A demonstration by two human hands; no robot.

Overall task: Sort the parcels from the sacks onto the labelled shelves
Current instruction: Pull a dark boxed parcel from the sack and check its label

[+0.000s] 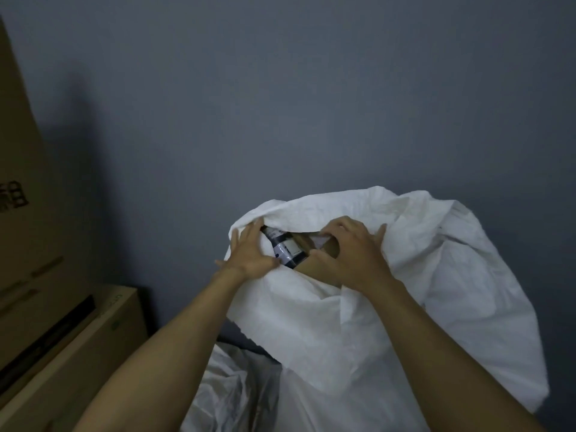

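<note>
Sack (389,322) against the grey wall (280,104), beside cardboard boxes (46,307), left grip (249,254) pressing flat-fingered, right grip (355,254) curled round its rim.

Parcels (288,251) in the mouth of the sack (374,332), cardboard boxes (62,322) to its left, wall (280,88) behind.

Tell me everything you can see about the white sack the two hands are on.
The white sack is a large, crinkled bag of what looks like woven plastic, standing bulged before a grey wall. Its mouth gapes towards the camera, showing a dark parcel with a white label and a brown cardboard box inside. The left hand presses on the mouth's left rim; the right hand's fingers curl at its upper rim.
</note>
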